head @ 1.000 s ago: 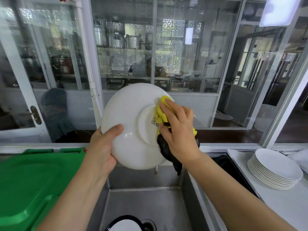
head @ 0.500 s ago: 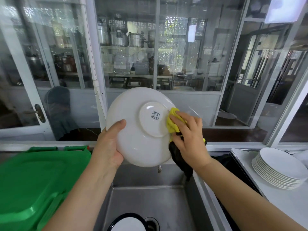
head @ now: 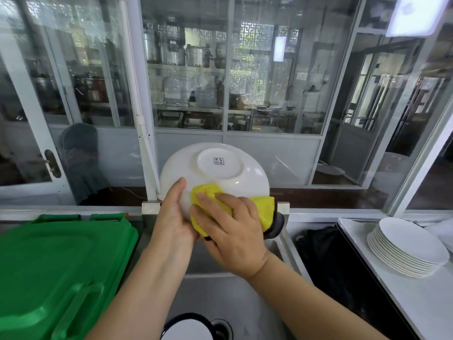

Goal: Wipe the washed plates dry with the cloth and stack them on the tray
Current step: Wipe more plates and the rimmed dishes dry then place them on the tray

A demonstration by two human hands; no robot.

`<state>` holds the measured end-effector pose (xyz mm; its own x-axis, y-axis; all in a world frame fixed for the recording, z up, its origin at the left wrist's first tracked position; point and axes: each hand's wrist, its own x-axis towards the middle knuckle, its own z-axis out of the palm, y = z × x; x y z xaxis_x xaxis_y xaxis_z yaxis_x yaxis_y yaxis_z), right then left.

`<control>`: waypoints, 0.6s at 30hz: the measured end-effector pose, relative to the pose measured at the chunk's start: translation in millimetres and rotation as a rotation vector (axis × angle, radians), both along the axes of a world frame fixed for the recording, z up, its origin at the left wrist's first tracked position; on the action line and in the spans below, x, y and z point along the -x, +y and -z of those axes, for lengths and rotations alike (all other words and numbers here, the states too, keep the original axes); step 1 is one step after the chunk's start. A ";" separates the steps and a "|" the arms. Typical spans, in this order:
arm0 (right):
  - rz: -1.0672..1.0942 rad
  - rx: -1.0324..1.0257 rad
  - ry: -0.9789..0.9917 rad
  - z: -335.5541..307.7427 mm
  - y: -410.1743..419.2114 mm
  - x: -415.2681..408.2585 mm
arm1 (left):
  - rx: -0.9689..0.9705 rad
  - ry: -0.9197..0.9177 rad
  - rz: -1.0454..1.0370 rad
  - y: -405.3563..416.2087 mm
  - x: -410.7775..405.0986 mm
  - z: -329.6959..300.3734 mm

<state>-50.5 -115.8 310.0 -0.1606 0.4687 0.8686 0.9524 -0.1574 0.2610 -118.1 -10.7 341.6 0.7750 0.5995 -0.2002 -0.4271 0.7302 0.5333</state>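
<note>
Plate (head: 215,168) held over the sink (head: 220,300), underside facing the camera, stamp on the foot ring in view. Cloth (head: 221,207) has travelled from 3 o'clock on the plate's back, half a second ago, to about 6 o'clock now; the plate has tipped further back. Left hand (head: 171,217) grip: thumb over the rim at 7 o'clock, holding the plate. Right hand (head: 232,227) grip: flat fingers pressing the cloth to the plate. Judgement: back nearly wiped all round. Whether the front is dry cannot be told, hidden. Stack of plates (head: 409,249) waits on the desk (head: 429,303) at 3 o'clock.
</note>
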 end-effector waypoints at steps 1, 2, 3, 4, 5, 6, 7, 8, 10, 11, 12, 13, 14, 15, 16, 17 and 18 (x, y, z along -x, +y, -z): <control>-0.002 -0.004 -0.021 0.0 -2.9 -6.3 | 0.018 0.000 -0.012 1.1 0.4 1.8; -0.007 -0.019 0.002 -1.4 -6.8 -14.0 | 0.026 0.001 -0.034 1.8 0.6 3.7; -0.019 -0.051 0.070 -4.2 -9.8 -21.1 | 0.022 -0.003 -0.060 3.3 1.4 5.7; -0.031 -0.094 0.177 -7.9 -11.8 -27.0 | 0.014 -0.011 -0.083 4.8 2.3 7.7; -0.039 -0.137 0.303 -11.8 -12.8 -31.0 | 0.006 -0.022 -0.102 6.6 3.3 9.8; -0.046 -0.169 0.422 -15.8 -12.7 -32.9 | 0.001 -0.034 -0.115 8.0 4.6 11.1; -0.057 -0.186 0.507 -19.1 -11.2 -33.0 | 0.000 -0.046 -0.123 9.3 6.0 11.9; -0.063 -0.192 0.542 -21.7 -8.9 -31.4 | 0.006 -0.055 -0.127 10.5 7.0 11.7; -0.036 -0.195 0.488 -23.3 -2.6 -23.8 | 0.035 -0.061 -0.131 13.3 8.0 11.0; -0.018 -0.196 0.425 -21.4 1.1 -18.1 | 0.053 -0.063 -0.124 14.7 8.2 10.5; -0.004 -0.195 0.357 -17.9 5.4 -11.2 | 0.068 -0.067 -0.108 15.8 8.7 10.1; 0.009 -0.187 0.287 -13.4 10.1 -3.9 | 0.079 -0.070 -0.085 16.9 9.5 10.4; 0.025 -0.174 0.224 -8.7 14.5 3.2 | 0.086 -0.066 -0.059 18.1 10.4 11.5; 0.043 -0.161 0.173 -4.2 17.8 8.5 | 0.090 -0.055 -0.031 19.1 11.8 13.4; 0.058 -0.149 0.129 -0.8 19.5 11.2 | 0.087 -0.043 -0.008 19.9 13.7 15.8; 0.065 -0.140 0.090 1.7 19.4 11.5 | 0.080 -0.036 0.006 20.7 16.0 18.8; 0.063 -0.135 0.060 3.3 18.3 10.0 | 0.067 -0.041 0.007 21.6 18.4 22.4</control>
<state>-60.5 -97.4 306.7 -0.0806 0.3545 0.9316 0.9527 -0.2472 0.1765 -136.5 10.9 319.2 0.7878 0.5801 -0.2071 -0.4422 0.7667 0.4655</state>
